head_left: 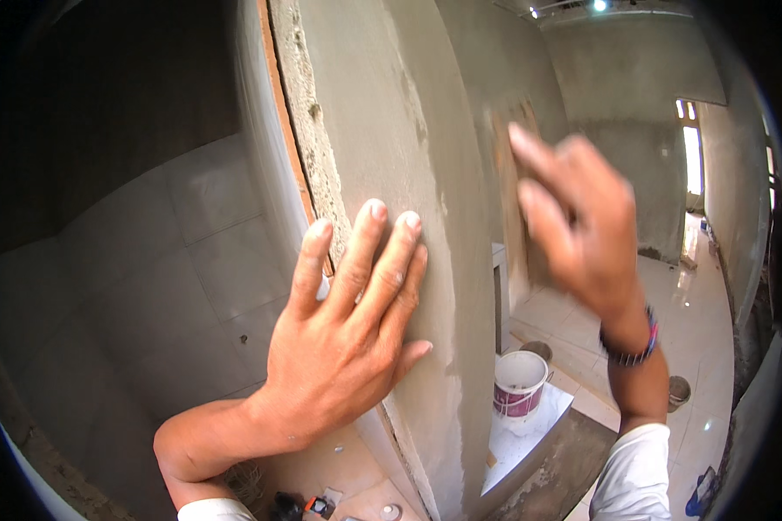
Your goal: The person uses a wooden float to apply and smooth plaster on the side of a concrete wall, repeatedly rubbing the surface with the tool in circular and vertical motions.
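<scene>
My left hand lies open against the grey plastered wall edge, fingers spread, with its fingertips beside a rough strip and an orange strip along the left border of that edge. My right hand is raised to the right of this wall piece, blurred, with thumb and index finger apart and other fingers bent; I see nothing in it. Whether it touches the plaster I cannot tell. A dark bracelet circles my right wrist.
A tiled floor lies in shade at left. Below right, a white and purple bucket stands on a white sheet, near a dark container. Small tools lie at the bottom. A room with a narrow bright opening extends behind.
</scene>
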Motion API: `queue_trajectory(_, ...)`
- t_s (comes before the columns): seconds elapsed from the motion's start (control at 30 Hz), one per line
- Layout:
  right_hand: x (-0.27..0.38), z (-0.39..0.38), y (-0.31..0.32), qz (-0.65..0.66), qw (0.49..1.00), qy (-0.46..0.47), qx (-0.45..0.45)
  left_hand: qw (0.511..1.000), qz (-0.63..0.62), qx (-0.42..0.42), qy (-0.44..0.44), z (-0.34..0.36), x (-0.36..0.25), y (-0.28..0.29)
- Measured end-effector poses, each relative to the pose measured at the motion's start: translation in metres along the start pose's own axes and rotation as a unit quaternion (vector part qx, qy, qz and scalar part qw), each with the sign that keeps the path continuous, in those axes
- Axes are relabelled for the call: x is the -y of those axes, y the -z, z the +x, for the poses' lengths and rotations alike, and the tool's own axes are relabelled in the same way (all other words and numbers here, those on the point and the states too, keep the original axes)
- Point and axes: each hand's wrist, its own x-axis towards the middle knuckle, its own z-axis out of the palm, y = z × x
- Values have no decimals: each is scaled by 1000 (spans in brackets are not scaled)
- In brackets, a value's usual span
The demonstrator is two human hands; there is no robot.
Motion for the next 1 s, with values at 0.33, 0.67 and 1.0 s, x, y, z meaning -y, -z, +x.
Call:
queue_trajectory(0.33,-60,229,-29,-27,995,91,-1,999,1,-37,-25,-7,0,-21)
queue_trajectory(0.67,16,-1,-38,-15,993,8,114,992,-81,-92,-17,-11,3,-18)
queue_trajectory(1.0,25,-74,-49,-61,990,98,82,979,-111,-173,14,1,8,-31)
